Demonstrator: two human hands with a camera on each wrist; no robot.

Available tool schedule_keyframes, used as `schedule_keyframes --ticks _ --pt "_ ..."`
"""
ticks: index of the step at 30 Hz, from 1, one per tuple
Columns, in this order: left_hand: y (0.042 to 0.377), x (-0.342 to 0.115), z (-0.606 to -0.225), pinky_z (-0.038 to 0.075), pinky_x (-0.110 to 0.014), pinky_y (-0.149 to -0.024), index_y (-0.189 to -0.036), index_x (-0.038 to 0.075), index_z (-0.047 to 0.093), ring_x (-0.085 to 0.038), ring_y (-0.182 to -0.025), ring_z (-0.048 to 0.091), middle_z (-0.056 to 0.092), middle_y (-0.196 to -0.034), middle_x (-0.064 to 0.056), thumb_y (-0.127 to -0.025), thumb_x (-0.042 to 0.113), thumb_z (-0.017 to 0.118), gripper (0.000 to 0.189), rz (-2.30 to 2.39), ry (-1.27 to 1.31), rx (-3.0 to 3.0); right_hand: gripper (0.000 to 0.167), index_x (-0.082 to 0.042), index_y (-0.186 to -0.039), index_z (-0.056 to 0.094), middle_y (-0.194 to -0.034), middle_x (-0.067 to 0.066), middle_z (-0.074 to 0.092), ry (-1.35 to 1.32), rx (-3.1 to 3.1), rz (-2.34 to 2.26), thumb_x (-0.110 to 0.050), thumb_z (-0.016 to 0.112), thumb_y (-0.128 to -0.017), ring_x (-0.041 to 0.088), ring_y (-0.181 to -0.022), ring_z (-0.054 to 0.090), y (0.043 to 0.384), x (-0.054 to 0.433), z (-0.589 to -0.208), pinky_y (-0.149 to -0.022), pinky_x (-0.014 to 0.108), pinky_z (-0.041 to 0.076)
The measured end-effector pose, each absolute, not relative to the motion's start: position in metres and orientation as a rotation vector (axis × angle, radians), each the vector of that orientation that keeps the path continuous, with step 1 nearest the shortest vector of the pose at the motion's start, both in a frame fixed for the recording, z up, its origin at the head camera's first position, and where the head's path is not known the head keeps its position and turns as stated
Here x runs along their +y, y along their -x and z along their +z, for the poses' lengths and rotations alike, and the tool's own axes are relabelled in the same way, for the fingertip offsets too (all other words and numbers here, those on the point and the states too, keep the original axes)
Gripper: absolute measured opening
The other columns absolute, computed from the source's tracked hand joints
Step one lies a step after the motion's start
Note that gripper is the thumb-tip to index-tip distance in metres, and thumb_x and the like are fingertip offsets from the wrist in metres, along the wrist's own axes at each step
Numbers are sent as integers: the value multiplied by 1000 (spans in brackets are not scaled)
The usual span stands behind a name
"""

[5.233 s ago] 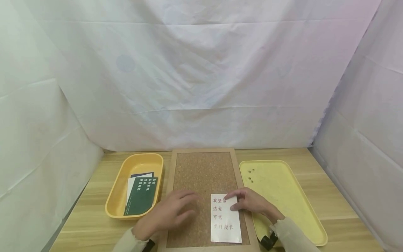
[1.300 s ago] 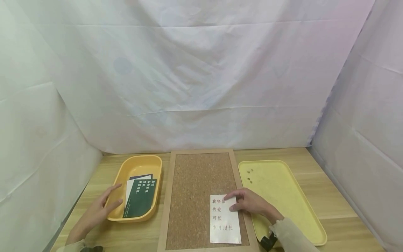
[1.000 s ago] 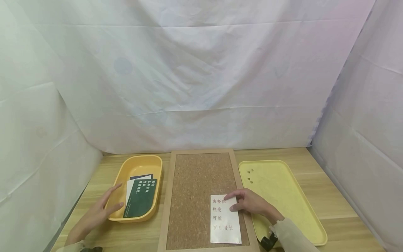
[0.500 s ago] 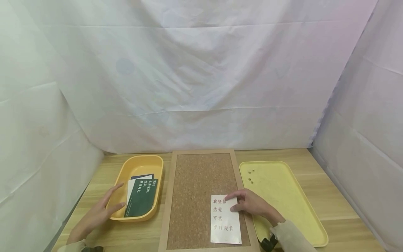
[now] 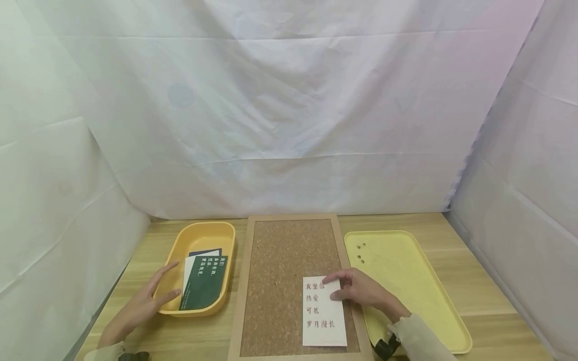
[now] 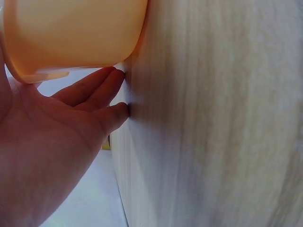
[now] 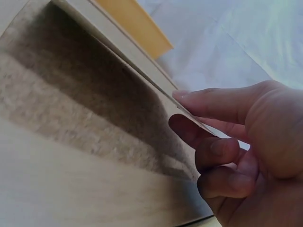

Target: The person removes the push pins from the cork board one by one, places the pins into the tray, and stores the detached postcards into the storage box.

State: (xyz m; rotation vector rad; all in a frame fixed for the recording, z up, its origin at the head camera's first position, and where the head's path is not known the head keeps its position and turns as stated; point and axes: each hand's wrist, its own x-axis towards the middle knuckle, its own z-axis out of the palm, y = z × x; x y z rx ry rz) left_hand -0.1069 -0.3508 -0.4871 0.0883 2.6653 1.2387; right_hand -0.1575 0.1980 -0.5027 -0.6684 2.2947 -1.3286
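A white card (image 5: 323,328) with red writing hangs just above the cork board (image 5: 275,296), near its front right corner. My right hand (image 5: 361,288) pinches its right edge between thumb and fingers; in the right wrist view a gap and a shadow show under the card (image 7: 142,75). My left hand (image 5: 142,303) lies at the left side of the orange-yellow bin (image 5: 191,235), thumb and forefinger over its rim. In the left wrist view several fingers (image 6: 94,90) stretch loosely beneath the bin's wall, tips at the table. A green card (image 5: 205,283) lies on other cards inside the bin.
A pale yellow tray (image 5: 406,291) stands right of the board, with several small pins (image 5: 360,253) near its back left. White cloth (image 5: 289,110) hangs behind and at both sides of the wooden table (image 5: 474,291).
Over the earlier frames my left hand went from above the board to the bin's left side and has stayed there. The pinched card has risen very slightly since half a second ago.
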Motion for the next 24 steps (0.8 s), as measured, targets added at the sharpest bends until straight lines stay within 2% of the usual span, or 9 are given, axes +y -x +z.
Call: schedule_keyframes --ticks 2,6,11,14,18,24 --pt "107 -351 -487 18 -83 -97 -158 22 19 -59 -143 11 12 -162 -25 -96 38 63 78 1238 -93 2664 30 -18 -116 72 -127 7 66 658 2300 -1330 -17 75 -87 17 -108 62 158 198 -500 -84 21 49" --pt "108 -352 -487 18 -83 -97 -158 22 19 -58 -143 11 12 -163 -25 -96 39 63 78 1228 -82 2663 31 -19 -117 72 -124 4 68 635 2300 -1339 -19 75 -87 20 -107 63 160 196 -495 -87 24 47" --pt "108 -352 -488 19 -83 -96 -158 23 20 -59 -142 12 13 -162 -25 -96 38 63 77 1223 -87 2683 31 -22 -118 71 -122 0 69 638 2329 -1321 -23 75 -87 19 -109 63 161 194 -491 -92 29 47" --pt "107 -351 -488 19 -83 -96 -158 23 20 -60 -142 12 13 -162 -25 -96 37 63 77 1222 -95 2692 32 -22 -118 71 -118 -1 71 642 2334 -1319 -24 74 -87 18 -106 64 162 192 -487 -91 30 48" --pt "108 -351 -488 20 -83 -97 -158 22 21 -59 -142 13 14 -162 -25 -96 38 64 77 1216 -98 2701 33 -17 -121 70 -109 0 74 634 2286 -1350 -20 73 -88 17 -94 69 164 187 -482 -86 29 50" --pt "108 -351 -488 20 -83 -96 -158 22 21 -60 -141 14 15 -162 -25 -95 37 64 77 1215 -98 2706 34 -12 -123 68 -110 5 74 637 2216 -1410 -17 72 -90 17 -91 72 168 178 -475 -83 27 53"
